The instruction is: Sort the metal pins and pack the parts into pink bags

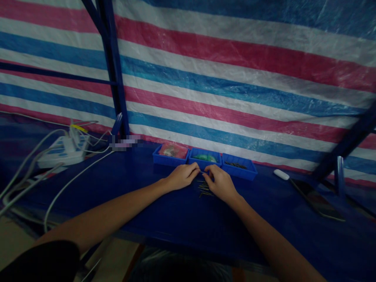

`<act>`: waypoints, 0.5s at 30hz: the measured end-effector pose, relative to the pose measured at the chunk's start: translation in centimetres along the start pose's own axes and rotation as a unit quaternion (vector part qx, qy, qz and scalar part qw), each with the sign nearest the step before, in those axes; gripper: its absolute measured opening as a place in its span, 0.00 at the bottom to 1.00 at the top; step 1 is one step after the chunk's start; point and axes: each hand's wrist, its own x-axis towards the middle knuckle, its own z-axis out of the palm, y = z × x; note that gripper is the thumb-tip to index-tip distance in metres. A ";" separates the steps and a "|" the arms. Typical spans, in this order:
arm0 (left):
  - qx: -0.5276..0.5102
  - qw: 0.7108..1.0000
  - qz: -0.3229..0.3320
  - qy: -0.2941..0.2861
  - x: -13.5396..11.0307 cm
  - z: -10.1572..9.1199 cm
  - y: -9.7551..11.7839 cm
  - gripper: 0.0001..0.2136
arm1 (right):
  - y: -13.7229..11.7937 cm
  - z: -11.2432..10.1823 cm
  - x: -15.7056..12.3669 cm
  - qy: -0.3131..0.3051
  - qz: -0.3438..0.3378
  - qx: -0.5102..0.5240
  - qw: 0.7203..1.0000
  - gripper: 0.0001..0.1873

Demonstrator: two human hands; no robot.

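My left hand (183, 176) and my right hand (221, 183) meet above the blue table (173, 219), fingers of each pinched together. Between their fingertips runs a small thin metal piece (202, 171), gripped from both ends; its exact kind is too small to tell. Below the fingers, partly hidden by the right hand, lies a small group of thin dark rod-like pieces (205, 189). Just behind the hands stands a row of three blue bins. A pink bag of small parts (173, 150) fills the left one, green plastic (205, 157) the middle one, dark thin pieces (235, 165) the right one.
A white power strip (63, 152) with several plugged cables is at the left. To the right lie a white earbud case (281, 174) and a dark phone (317, 199). A blue metal post (116, 78) and a striped plastic sheet (235, 78) stand behind.
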 end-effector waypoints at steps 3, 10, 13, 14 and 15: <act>0.000 1.000 0.001 -0.006 0.0 0.0 -0.1 0.11 | 0.0 0.0 0.0 -0.001 -0.009 0.000 1.000 0.04; -0.027 1.000 0.006 0.013 0.0 0.3 -0.3 0.07 | 0.0 -0.1 0.0 -0.005 0.004 -0.005 1.000 0.08; -0.020 1.000 0.010 0.015 0.0 0.2 -0.3 0.08 | -0.1 -0.1 0.0 -0.007 0.004 0.000 1.000 0.08; -0.015 1.000 0.010 0.015 0.0 0.2 -0.3 0.09 | -0.1 -0.1 0.0 -0.007 0.005 0.002 1.000 0.07; -0.011 1.000 0.011 0.014 0.0 0.2 -0.3 0.10 | -0.1 -0.1 0.0 -0.007 0.006 0.004 1.000 0.06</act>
